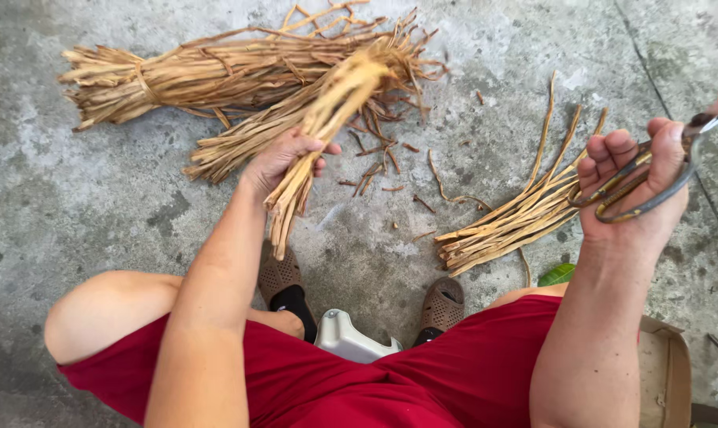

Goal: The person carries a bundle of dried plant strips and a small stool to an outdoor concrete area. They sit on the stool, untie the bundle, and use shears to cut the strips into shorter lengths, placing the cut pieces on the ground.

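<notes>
Scissors [652, 178] blades — cut off at the right edge.

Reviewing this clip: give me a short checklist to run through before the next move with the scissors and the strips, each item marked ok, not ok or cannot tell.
1. Left hand grips the handful of dried strips firmly: ok.
2. Right hand holds the scissors by the loops: ok.
3. Scissor blades in view: not ok, they run off the frame edge.
4. Scissors kept apart from the left hand: ok.
5. Feet in brown sandals away from the strips on the floor: ok.
6. Tied bundle out of the way: ok.
</notes>
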Demonstrator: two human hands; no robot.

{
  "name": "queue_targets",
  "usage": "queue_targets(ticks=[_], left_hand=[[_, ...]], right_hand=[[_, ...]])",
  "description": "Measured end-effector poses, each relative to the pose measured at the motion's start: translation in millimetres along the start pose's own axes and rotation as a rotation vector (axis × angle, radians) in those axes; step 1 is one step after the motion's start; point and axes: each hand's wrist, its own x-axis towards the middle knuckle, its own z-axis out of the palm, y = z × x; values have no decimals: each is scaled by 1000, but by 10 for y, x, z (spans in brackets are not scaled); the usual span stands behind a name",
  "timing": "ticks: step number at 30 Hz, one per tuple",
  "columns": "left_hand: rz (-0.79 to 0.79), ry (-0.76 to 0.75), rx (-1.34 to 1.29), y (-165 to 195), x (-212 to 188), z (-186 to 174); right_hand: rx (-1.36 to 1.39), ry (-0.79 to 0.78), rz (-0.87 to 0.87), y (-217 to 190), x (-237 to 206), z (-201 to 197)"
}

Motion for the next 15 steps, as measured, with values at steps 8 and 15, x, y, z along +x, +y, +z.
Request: queue_targets(ticks=[8, 15], left_hand=[[45, -24, 377, 739, -475, 391], [445, 106, -325, 936, -855, 620]], right_hand=[[-58, 32, -15, -77, -260, 270], [-271, -157, -147, 108, -744, 908]])
